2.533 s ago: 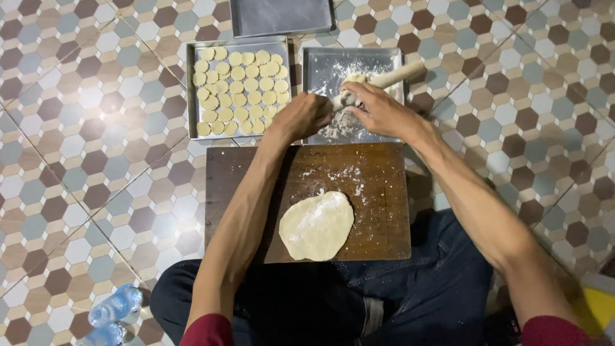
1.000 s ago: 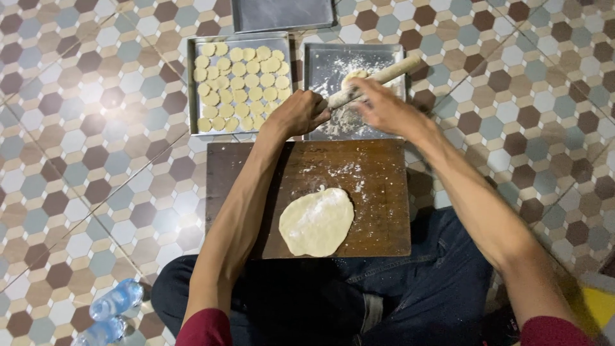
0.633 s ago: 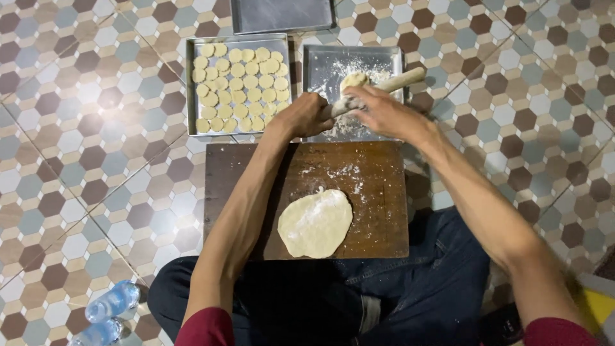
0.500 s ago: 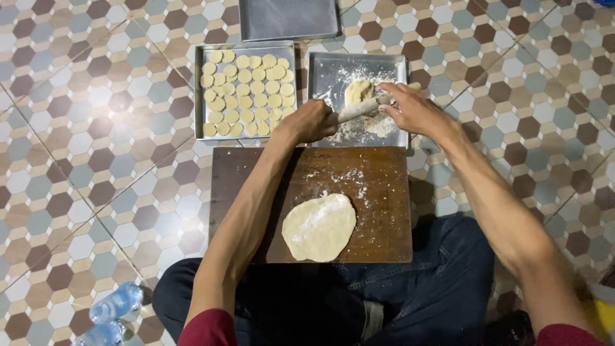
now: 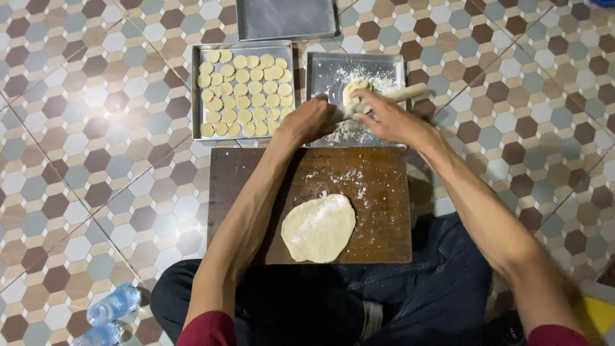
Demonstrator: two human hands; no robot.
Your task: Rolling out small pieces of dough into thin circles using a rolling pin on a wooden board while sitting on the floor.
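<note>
I sit on a tiled floor with a brown wooden board (image 5: 384, 186) in front of me. A flat, rolled-out round of pale dough (image 5: 318, 228) lies on its near half. Both hands reach past the board over a metal tray dusted with flour (image 5: 327, 67). My left hand (image 5: 311, 120) and my right hand (image 5: 384, 116) both grip a wooden rolling pin (image 5: 410, 93) held slantwise over that tray. A lump of dough (image 5: 353, 88) sits in the flour just behind the pin.
A second metal tray (image 5: 196, 90) to the left holds several small round dough discs (image 5: 243, 93). A bare tray (image 5: 285, 18) lies farther back. Two plastic water bottles (image 5: 110, 307) lie at the lower left by my knee.
My hands and the rolling pin have stayed over the floured tray, shifting slightly as the pin is rubbed. The dough round on the board has not moved.
</note>
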